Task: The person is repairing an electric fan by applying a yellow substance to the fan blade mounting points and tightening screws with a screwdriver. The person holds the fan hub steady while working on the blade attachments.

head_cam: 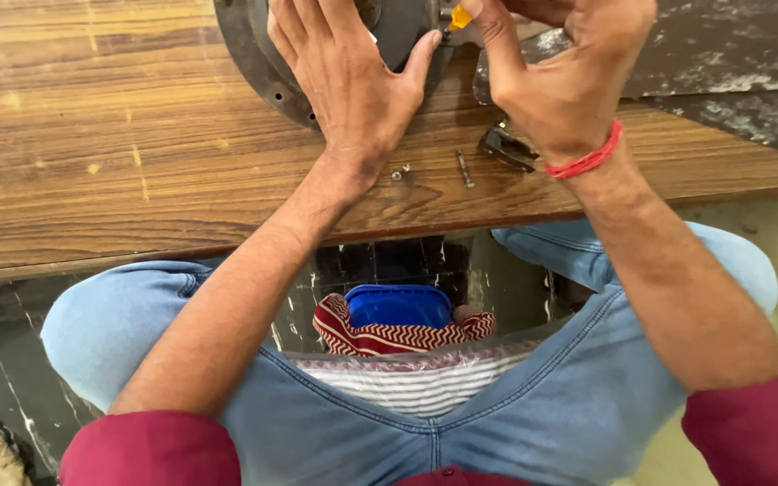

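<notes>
Only two hands, one round metal disc.

Head camera looks steeply down, seemingly close.

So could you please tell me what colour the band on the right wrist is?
The wrist band is red, seen best in the head view.

The left hand lies flat with the palm down, fingers spread and pointing away from the body, thumb stretched out to the right. The left forearm runs bare from a rolled-up sleeve. The right hand is curled, back of the hand up, fingers bent inward in a pinch. The right wrist is bent a little.
</notes>
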